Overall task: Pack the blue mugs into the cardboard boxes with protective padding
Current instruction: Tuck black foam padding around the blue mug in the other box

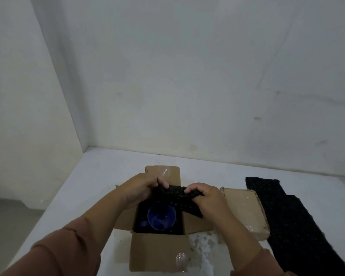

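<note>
Blue mug in cardboard box, rim partly hidden by padding that left hand and right hand grip.

No text, label, brand or number can be read in the head view; the far flap of the open cardboard box carries a small dark mark at its left edge, too small and blurred to make out as letters or a sign.
</note>
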